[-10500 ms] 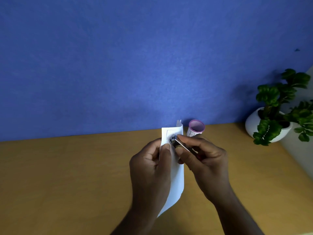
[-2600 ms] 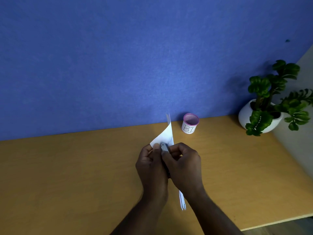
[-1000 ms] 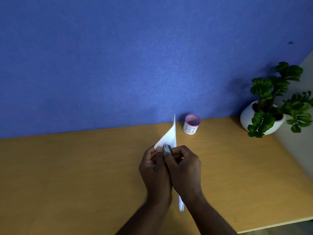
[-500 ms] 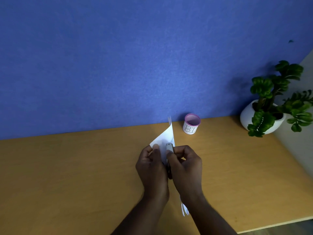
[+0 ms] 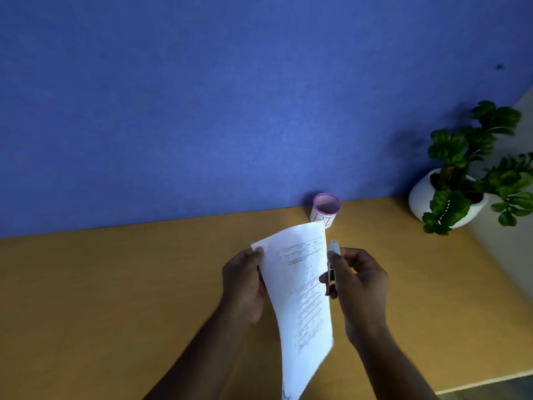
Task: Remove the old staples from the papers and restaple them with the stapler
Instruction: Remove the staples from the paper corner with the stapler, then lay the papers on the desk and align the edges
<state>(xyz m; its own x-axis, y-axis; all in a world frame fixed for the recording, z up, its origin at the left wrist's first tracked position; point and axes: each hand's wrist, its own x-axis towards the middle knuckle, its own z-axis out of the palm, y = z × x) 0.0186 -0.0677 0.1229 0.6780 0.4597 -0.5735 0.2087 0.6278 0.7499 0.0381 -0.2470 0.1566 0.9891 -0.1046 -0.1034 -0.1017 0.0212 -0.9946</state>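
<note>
A: Papers (image 5: pixel 300 290) sit at lower centre of the frame, a printed bundle held up above the wooden desk (image 5: pixel 115 298), the bottom edge running off toward the lower border

B: Who has them?

A: The left hand (image 5: pixel 243 287), thumb and fingers clamped on the upper left corner; the sheets hang curved from that pinch

B: And the right hand (image 5: pixel 357 287)?

A: Just right of the sheets, fingers closed around a slim metal tool (image 5: pixel 333 264) with a grey tip pointing up and a bit of red lower down. Whether it touches the paper edge, I cannot tell

B: What else is in the picture?

A: A small white cup (image 5: pixel 325 210) with a pink rim and handwritten letters, just above the papers' top edge, against the blue wall (image 5: pixel 230 96). A potted plant (image 5: pixel 461 174) in a white pot stands at the right edge of the frame
</note>
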